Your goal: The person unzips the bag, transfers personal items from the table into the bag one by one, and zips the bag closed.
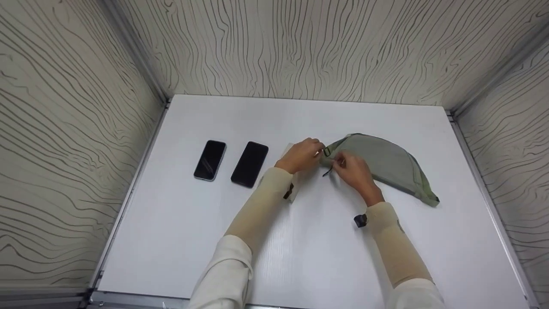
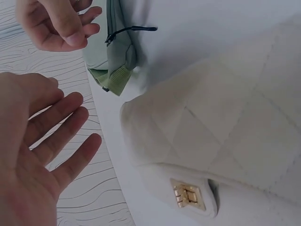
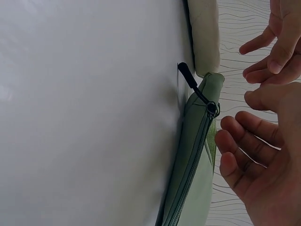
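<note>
A sage-green waist bag (image 1: 381,156) lies on the white table. In the right wrist view, its zipper (image 3: 190,183) runs along the side, with a dark cord pull (image 3: 187,75) sticking out at one end. My right hand (image 1: 354,169) hovers by that end, fingers loosely bent and holding nothing. My left hand (image 1: 302,155) is close to the bag's left tip; the left wrist view shows its fingers spread and apart from the bag. Beneath the left forearm lies a cream quilted bag (image 2: 202,127) with a gold clasp (image 2: 188,194), mostly hidden in the head view.
Two dark-screened phones lie left of the hands: a smaller one (image 1: 210,160) with a light edge and a black one (image 1: 250,164). Wood-grain patterned panels (image 1: 279,47) stand around the back and sides of the table (image 1: 180,257).
</note>
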The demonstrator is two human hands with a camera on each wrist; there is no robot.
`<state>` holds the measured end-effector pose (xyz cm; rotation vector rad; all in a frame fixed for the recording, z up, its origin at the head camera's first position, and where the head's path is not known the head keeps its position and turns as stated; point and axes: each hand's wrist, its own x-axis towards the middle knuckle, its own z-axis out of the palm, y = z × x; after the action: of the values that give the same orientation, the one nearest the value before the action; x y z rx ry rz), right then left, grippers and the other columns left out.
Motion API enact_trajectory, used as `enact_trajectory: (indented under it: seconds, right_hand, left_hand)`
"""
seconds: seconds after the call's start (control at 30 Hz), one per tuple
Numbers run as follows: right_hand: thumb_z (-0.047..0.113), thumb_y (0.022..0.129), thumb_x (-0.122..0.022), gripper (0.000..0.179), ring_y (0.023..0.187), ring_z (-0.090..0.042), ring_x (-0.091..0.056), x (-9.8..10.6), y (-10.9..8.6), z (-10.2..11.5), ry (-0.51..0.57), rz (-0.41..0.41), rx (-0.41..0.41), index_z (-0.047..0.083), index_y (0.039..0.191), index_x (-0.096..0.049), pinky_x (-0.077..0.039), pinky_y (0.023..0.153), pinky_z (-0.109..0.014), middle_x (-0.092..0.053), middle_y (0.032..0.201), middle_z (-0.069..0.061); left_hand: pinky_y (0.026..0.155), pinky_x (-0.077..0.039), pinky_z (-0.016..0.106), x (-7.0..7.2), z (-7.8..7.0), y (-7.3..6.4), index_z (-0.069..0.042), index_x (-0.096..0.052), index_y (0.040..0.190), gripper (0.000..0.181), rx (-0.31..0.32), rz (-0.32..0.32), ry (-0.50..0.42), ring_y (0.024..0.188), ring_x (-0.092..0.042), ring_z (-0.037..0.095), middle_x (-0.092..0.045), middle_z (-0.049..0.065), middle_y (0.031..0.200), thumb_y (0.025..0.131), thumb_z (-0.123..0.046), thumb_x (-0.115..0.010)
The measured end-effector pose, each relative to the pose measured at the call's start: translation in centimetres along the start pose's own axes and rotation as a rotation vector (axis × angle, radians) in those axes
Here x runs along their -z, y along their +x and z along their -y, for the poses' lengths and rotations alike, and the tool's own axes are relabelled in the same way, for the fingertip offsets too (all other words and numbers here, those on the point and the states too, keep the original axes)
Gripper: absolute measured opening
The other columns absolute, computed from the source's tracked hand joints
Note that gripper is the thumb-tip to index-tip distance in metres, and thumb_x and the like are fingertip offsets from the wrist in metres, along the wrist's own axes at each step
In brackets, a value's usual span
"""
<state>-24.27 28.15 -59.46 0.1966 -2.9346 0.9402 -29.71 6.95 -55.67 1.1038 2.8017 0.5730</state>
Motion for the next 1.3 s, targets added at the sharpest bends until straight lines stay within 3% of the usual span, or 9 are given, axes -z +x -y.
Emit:
enact_trajectory:
  seconds: [0.43, 1.0, 1.3]
  right_hand:
    - [0.015, 0.101, -0.066, 0.015, 0.088, -0.028, -0.064, -1.1, -0.4, -0.4, 0.023, -0.014, -0.026, 0.003, 0.108, -0.070, -0.051, 0.078, -0.042, -0.071, 0.100, -0.015]
    - [0.018, 0.101, -0.067, 0.015, 0.083, -0.027, -0.061, -1.2, -0.4, -0.6, -0.025, 0.011, -0.075, 0.003, 0.100, -0.066, -0.047, 0.073, -0.040, -0.067, 0.094, -0.014]
    - [0.022, 0.100, -0.071, 0.020, 0.082, -0.026, -0.060, -1.8, -0.3, -0.6, -0.034, 0.012, -0.066, 0.003, 0.096, -0.066, -0.048, 0.074, -0.041, -0.066, 0.092, -0.013]
  left_hand:
    - [0.093, -0.057, 0.035, -2.5, -1.1, 0.4, -0.006, -0.072, 0.123, 0.022, -0.047, 0.016, 0.099, 0.112, -0.068, 0.024, -0.072, 0.009, 0.122, 0.111, -0.014, -0.056]
    - [0.096, -0.056, 0.036, -3.7, -2.0, 0.5, -0.007, -0.073, 0.125, 0.026, -0.007, 0.014, 0.220, 0.115, -0.066, 0.024, -0.072, 0.008, 0.126, 0.111, -0.023, -0.058]
    - [0.093, -0.056, 0.033, -4.1, -2.3, 0.5, -0.009, -0.075, 0.121, 0.025, -0.009, -0.015, 0.372, 0.109, -0.063, 0.021, -0.074, 0.005, 0.119, 0.109, -0.026, -0.060]
